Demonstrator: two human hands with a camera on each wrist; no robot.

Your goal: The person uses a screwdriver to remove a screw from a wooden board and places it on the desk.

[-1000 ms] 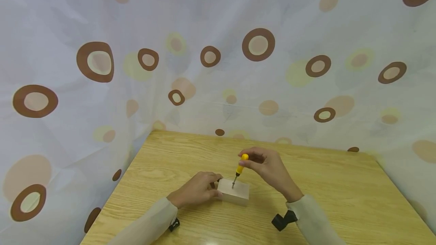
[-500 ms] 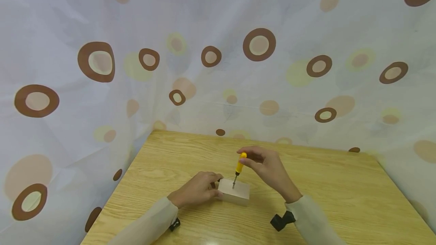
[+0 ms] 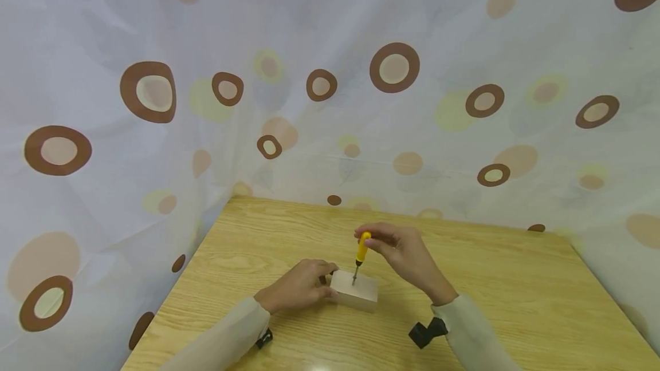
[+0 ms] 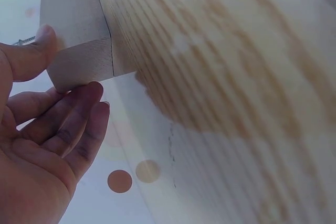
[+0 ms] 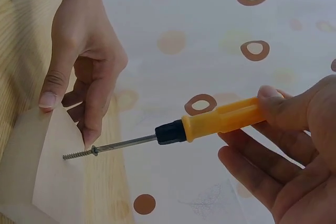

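A pale wooden block point(image 3: 356, 292) lies on the table, its left end gripped between the thumb and fingers of my left hand point(image 3: 298, 288). In the right wrist view a long threaded screw point(image 5: 79, 155) stands out of the block's upper face, most of its thread exposed. The shaft tip of a screwdriver point(image 5: 210, 124) meets the screw's head. My right hand point(image 3: 409, 256) pinches the end of its yellow handle between thumb and fingertips, from above and to the right. Seen from the left wrist, my left thumb point(image 4: 39, 51) presses one side of the block while curled fingers support its end.
The light wood-grain table point(image 3: 490, 291) extends around both hands. A white curtain point(image 3: 330, 130) with brown and beige circles hangs behind it and along both sides. Black wrist mounts point(image 3: 428, 332) sit at the cuffs of both pale sleeves.
The screwdriver handle's top has tilted slightly left, and my right fingers have shifted around it. My left hand and the block stay in place.
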